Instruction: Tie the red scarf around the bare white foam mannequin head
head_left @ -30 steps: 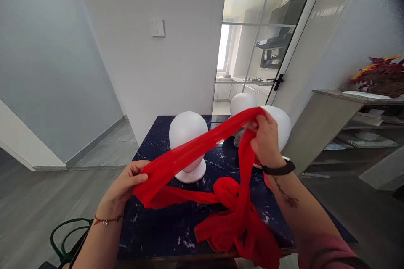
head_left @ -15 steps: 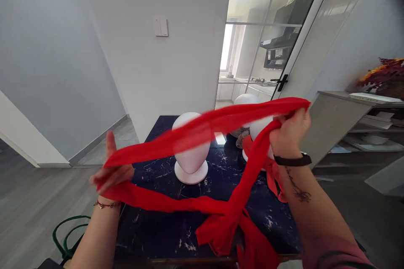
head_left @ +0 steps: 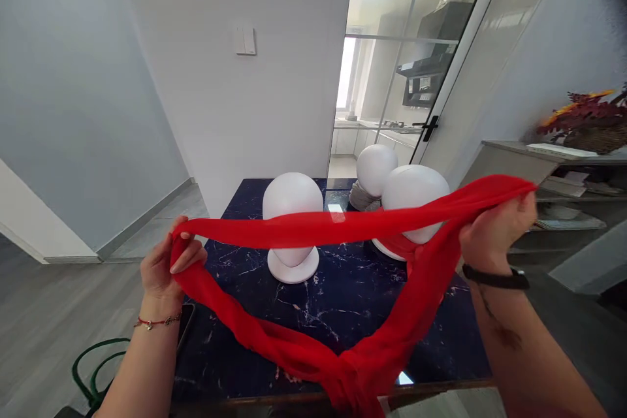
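Observation:
A long red scarf (head_left: 304, 230) is stretched between my two hands as a loop, its upper band nearly level. Its lower strands slope down and meet in a bunched, knot-like part at the table's front edge. The scarf's left end passes through my left hand (head_left: 159, 268), whose fingers are curled round it. On the right, my right hand (head_left: 497, 232) is closed on the scarf, with the fabric draped over the knuckles. Behind the upper band stands a white mannequin head (head_left: 292, 192) on a round base, partly covered from view by the band.
Another white mannequin head (head_left: 416, 189) with red cloth round its base stands to the right, with a third white head (head_left: 377, 170) behind it. All stand on a dark marbled table (head_left: 274, 313). A grey shelf (head_left: 509, 160) is at right.
My right hand has moved right and lower, drawing the loop wider and tauter. My left fingers have closed round the scarf, and the upper band has dropped from slanted to almost level.

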A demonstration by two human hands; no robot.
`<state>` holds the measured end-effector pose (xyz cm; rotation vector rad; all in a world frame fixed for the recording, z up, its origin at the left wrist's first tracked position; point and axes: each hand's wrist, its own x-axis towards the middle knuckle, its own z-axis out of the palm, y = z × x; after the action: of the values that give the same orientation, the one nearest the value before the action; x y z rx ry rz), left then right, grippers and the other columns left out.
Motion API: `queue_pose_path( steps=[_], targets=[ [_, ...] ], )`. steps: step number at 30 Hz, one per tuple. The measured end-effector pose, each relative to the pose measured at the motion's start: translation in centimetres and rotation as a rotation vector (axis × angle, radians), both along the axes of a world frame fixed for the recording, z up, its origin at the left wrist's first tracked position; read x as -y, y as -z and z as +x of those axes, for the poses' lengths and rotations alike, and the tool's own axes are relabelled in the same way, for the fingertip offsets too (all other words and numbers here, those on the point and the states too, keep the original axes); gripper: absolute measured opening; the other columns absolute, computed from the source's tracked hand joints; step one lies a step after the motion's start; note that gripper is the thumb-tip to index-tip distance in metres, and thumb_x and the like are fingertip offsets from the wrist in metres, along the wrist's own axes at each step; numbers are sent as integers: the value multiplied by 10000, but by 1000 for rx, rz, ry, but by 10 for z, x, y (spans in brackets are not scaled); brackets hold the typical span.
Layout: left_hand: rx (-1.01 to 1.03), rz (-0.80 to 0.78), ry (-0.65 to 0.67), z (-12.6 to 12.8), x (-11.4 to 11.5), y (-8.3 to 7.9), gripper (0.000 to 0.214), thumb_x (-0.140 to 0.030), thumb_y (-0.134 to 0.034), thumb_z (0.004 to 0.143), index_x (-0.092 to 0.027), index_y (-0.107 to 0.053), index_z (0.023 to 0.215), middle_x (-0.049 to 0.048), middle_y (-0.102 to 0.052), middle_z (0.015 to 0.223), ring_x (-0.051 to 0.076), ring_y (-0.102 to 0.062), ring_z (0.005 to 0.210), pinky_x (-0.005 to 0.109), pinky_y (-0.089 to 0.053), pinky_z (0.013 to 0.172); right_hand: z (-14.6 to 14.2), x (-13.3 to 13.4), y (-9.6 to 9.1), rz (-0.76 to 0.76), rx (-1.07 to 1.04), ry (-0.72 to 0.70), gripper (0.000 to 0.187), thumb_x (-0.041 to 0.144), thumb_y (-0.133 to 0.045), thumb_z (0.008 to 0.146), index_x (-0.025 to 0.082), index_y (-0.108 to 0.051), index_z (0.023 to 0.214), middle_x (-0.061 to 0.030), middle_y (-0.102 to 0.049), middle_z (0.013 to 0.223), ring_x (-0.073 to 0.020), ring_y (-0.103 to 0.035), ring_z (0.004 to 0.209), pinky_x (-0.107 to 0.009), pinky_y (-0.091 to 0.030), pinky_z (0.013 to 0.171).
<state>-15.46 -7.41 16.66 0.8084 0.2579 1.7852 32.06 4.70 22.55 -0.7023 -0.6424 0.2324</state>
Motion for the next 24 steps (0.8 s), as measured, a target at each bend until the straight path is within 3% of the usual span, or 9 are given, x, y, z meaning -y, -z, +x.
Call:
queue_pose_path(
  steps=[4, 7, 11, 13, 14, 16, 18, 20, 24],
  targets=[
    [-119, -27, -109, 2, 6, -8, 328, -141, -672, 678, -140, -617, 1001, -4, -666, 764, 4, -390, 342, 141, -397, 371, -7, 9, 39, -108, 186, -124, 115, 229, -518, 743, 201, -495, 633, 54, -421, 530, -79, -300, 423, -237, -198, 393],
    [-227, -42, -199, 8, 9, -13, 319, -151, -675, 670, -172, -628, 985, -1, -670, 753, 16, -383, 351, 161, -378, 371, -4, 16, 39, -109, 206, -70, 114, 239, -528, 725, 181, -525, 627, 43, -460, 549, -81, -365, 469, -229, -251, 429],
    [-608, -1, -144, 52, 10, -22, 327, -144, -614, 760, -228, -604, 1075, 7, -683, 880, 18, -438, 423, 146, -383, 415, -9, 19, 11, -73, 82, -211, 53, 202, -546, 706, 172, -550, 662, 31, -510, 606, -85, -444, 510, -225, -337, 480],
    [-955, 81, -38, 93, 6, -35, 409, -80, -553, 779, -227, -567, 1161, 50, -642, 1085, 87, -588, 700, 198, -492, 642, -13, 17, -9, -71, 44, -310, 52, 159, -543, 718, 165, -556, 668, 21, -533, 628, -87, -485, 524, -222, -374, 502],
    [-1088, 204, -23, 117, 1, -43, 467, -50, -522, 774, -230, -537, 1204, 64, -590, 1194, 131, -598, 874, 251, -496, 785, -15, 16, -20, -51, 32, -329, 80, 129, -524, 731, 162, -560, 668, 13, -549, 645, -90, -514, 546, -221, -397, 528],
    [-1302, 442, -67, 164, -15, -61, 556, 9, -405, 774, -227, -462, 1274, 79, -540, 1245, 186, -527, 1088, 357, -425, 960, -18, 15, -42, 55, 6, -290, 163, 80, -464, 765, 167, -560, 665, 8, -572, 673, -89, -557, 594, -217, -425, 581],
    [-1396, 631, -249, 207, -38, -72, 554, 37, -305, 785, -207, -460, 1257, 94, -514, 1236, 206, -469, 1162, 407, -390, 990, -20, 17, -64, 204, 18, -235, 210, 70, -432, 795, 179, -565, 674, 16, -579, 696, -84, -578, 631, -217, -437, 619],
    [-1460, 713, -410, 238, -64, -70, 480, 22, -280, 822, -173, -478, 1213, 113, -501, 1217, 232, -447, 1181, 434, -399, 969, -24, 25, -79, 319, 73, -244, 196, 94, -444, 813, 190, -574, 703, 29, -575, 713, -85, -586, 652, -229, -446, 641],
    [-1795, 657, -391, 260, -93, -31, 362, -7, -387, 821, -145, -526, 1125, 165, -450, 1302, 299, -420, 1222, 553, -317, 1020, -38, 44, -83, 299, 150, -362, 144, 81, -465, 814, 193, -549, 778, 41, -582, 733, -78, -587, 665, -228, -456, 651]
  ],
)
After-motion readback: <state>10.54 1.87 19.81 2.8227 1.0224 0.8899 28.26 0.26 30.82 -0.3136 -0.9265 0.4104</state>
